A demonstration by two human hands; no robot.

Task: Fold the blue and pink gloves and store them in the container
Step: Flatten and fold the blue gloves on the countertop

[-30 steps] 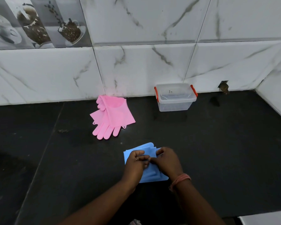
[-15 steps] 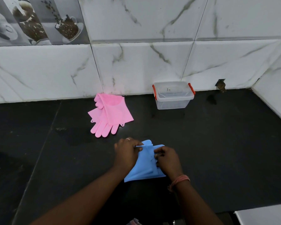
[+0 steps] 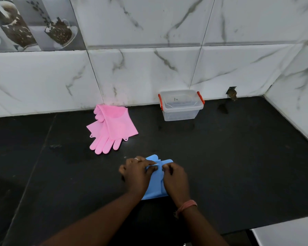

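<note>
The blue gloves (image 3: 156, 181) lay on the dark surface (image 3: 238, 157), half folded, pinched at the top by both the left hand (image 3: 137, 172) and right hand (image 3: 175, 180), while the pink gloves (image 3: 111, 126) waited unfolded by the wall and the container (image 3: 180, 105) stood closed, nothing inside.

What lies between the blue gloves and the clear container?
Only bare black countertop; head view shows nothing between the blue gloves and the container.

Black counter (image 3: 238, 166) looks a bit scuffed, backed by white marble-look wall tiles (image 3: 149, 71), plus a coffee-cup picture tile (image 3: 30, 23) top left.
</note>
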